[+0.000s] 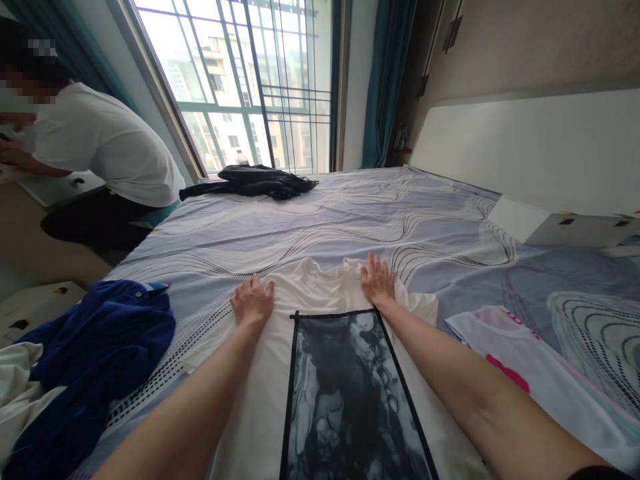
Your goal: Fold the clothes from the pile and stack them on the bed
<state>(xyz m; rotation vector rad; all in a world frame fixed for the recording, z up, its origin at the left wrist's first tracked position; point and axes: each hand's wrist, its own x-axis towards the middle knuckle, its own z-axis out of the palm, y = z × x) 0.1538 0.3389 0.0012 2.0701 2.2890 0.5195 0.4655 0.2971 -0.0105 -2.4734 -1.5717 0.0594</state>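
Observation:
A white T-shirt (320, 287) with a large dark rectangular print (350, 393) lies spread on the bed before me, its collar pointing away. My left hand (253, 300) rests on the shirt's left shoulder, fingers lying on the cloth and thumb apart. On the opposite shoulder, beside the collar, my right hand (379, 281) presses flat with its fingers spread. Both forearms reach over the shirt's sides and cover parts of it. The lower end of the shirt runs out of view.
Blue clothing (110, 340) and white cloth (20, 393) lie at left. A folded white garment with pink marks (530, 373) is at right. Farther off are a black garment (255, 181) and a white box (560, 223) on the patterned bedsheet (340, 220). Another person (110, 140) bends at far left.

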